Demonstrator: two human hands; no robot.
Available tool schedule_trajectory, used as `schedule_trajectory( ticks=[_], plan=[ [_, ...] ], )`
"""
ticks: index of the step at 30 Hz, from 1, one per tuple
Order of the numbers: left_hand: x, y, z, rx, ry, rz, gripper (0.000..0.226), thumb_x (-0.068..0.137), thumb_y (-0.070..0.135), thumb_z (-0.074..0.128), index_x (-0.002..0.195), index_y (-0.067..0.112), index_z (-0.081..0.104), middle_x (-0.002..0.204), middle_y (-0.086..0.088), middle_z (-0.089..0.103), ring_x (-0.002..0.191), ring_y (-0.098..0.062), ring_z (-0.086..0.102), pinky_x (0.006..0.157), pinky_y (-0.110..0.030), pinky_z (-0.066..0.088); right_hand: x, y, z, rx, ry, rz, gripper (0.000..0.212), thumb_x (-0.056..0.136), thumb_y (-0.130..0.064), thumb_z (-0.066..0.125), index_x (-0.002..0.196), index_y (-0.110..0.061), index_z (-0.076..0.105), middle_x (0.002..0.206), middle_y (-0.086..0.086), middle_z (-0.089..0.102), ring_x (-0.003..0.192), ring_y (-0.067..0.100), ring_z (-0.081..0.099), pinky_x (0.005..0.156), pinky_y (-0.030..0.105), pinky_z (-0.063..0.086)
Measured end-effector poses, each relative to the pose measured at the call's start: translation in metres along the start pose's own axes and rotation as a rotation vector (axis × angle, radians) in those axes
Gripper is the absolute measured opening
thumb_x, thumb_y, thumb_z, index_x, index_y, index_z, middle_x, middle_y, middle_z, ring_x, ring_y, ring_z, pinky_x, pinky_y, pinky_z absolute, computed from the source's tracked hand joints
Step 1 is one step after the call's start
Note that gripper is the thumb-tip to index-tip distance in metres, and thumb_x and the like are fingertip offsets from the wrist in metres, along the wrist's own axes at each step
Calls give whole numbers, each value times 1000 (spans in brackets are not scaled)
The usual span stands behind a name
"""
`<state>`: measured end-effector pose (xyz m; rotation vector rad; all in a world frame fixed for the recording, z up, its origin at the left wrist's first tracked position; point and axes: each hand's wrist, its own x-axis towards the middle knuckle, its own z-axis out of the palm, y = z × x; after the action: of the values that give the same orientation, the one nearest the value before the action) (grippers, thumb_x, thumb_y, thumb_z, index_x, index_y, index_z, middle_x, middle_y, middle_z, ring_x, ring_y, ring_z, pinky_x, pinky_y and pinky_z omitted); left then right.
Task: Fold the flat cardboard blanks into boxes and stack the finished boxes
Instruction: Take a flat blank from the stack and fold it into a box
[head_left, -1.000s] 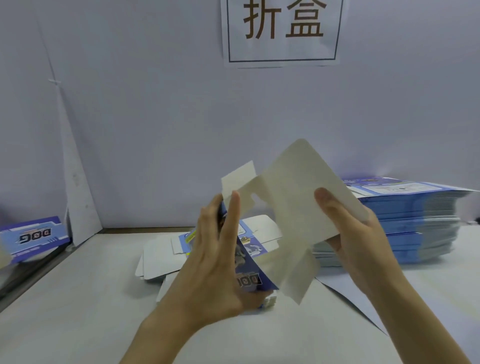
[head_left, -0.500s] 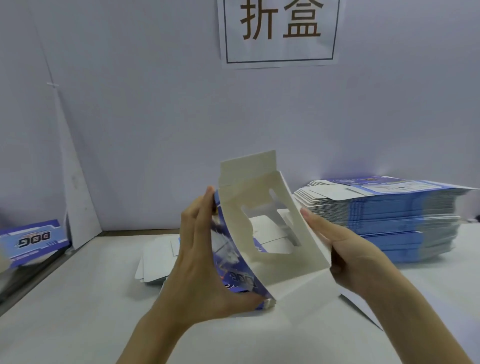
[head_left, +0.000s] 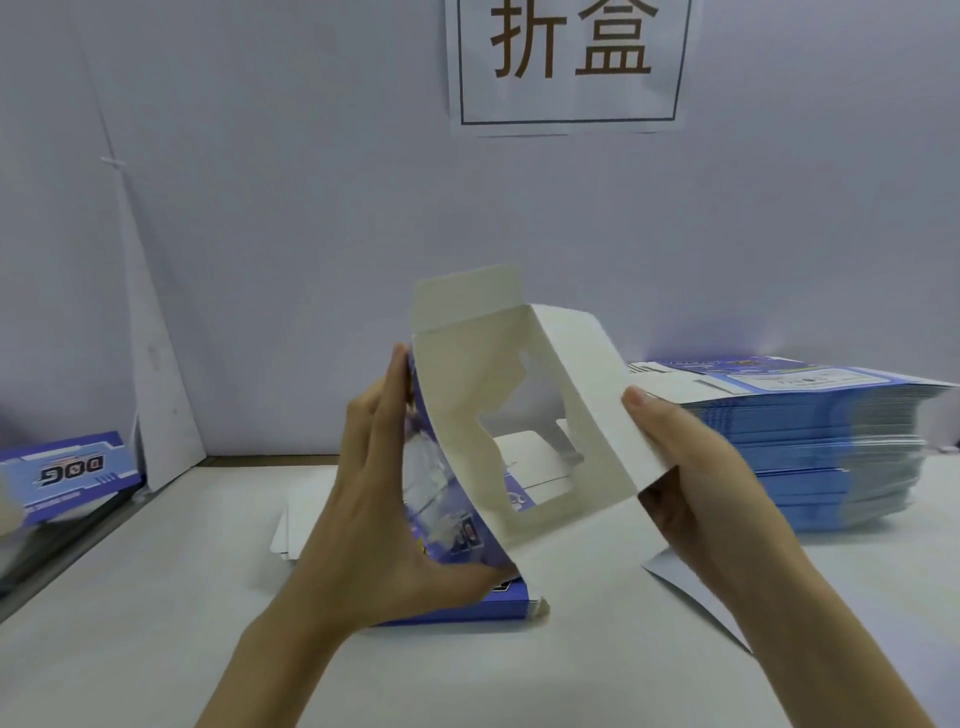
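Note:
I hold a half-opened cardboard blank (head_left: 524, 415) above the table; its white inside faces me, with a window cut-out in the middle panel and a small flap standing up at the top. My left hand (head_left: 384, 499) grips its blue printed left side, thumb under the lower edge. My right hand (head_left: 691, 467) holds the right panel, thumb on the white inside face. A tall stack of flat blue blanks (head_left: 810, 447) lies at the right. A blue box or blank (head_left: 467, 608) lies on the table below my left hand, mostly hidden.
Loose white blanks (head_left: 296, 519) lie flat behind my hands. A blue "DOG" box (head_left: 67, 478) sits at the far left by the table edge. A white sheet (head_left: 696, 597) lies under my right forearm. A wall with a paper sign (head_left: 569, 62) closes the back.
The blank has swung from a flat sheet into an opened sleeve, its window panel now facing me. My right hand moved outward to the right panel; my left hand kept its grip.

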<state>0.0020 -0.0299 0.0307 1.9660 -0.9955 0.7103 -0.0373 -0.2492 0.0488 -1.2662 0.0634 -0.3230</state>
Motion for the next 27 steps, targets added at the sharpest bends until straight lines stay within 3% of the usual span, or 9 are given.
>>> schedule_trajectory(
  ticks=[3,6,9,12,15,18,20,24,27],
  plan=[
    [1,-8,-8,7,-13,34,132,53,60,77,153,10,7,143,6,29,132,-4,36,100,-5,31,-7,-3,-7,-89,192,-352,25,89,-24,66,111,-13,66,73,-3,67,55,15,56,39,26,42],
    [1,-4,-6,11,-28,41,128,52,58,79,153,16,11,140,4,32,129,-10,40,98,-4,33,-5,-2,-6,-170,292,-555,18,91,-22,66,108,-26,68,81,-12,70,65,9,64,38,26,49],
    [-1,-4,-6,12,-35,37,126,51,58,79,152,25,12,141,9,33,128,-11,42,95,-3,34,-5,5,-7,-227,332,-668,22,94,-23,64,113,-32,69,89,-17,70,74,6,64,44,30,54],
    [-1,-3,-4,19,-40,24,122,51,65,76,150,35,12,138,10,35,127,-10,44,94,-2,35,-5,9,-5,-330,386,-819,27,97,-15,59,114,-33,69,95,-19,73,78,0,63,61,29,56],
    [-2,-4,1,70,-43,20,123,51,70,74,150,36,10,138,8,36,126,-10,43,95,-4,36,-5,11,-4,-441,410,-915,29,97,-10,57,122,-23,63,102,-5,73,78,-8,60,74,10,47],
    [-2,-6,2,177,-17,3,124,49,75,68,151,37,7,138,11,30,125,-10,40,94,-19,46,-7,3,-2,-349,311,-823,24,97,-32,53,113,-34,71,105,-16,74,90,-6,64,78,11,50],
    [-2,-7,2,262,11,12,123,49,76,65,151,34,10,139,7,29,124,-11,38,89,-29,49,-9,-4,-1,-109,173,-584,26,90,-45,52,95,-42,78,97,-14,76,86,1,67,71,18,55],
    [0,-9,-3,305,22,61,120,51,73,63,149,31,9,139,-6,34,122,-16,38,83,-29,50,-7,-11,-4,305,-39,-179,26,78,-36,60,88,-25,81,101,0,76,88,12,73,66,28,60],
    [0,-9,-6,308,30,89,120,51,70,65,149,27,12,139,-7,34,122,-20,40,84,-24,47,-3,-12,-8,297,-109,-95,27,76,-24,62,94,-15,80,105,7,75,89,14,73,68,25,59]
  ],
)
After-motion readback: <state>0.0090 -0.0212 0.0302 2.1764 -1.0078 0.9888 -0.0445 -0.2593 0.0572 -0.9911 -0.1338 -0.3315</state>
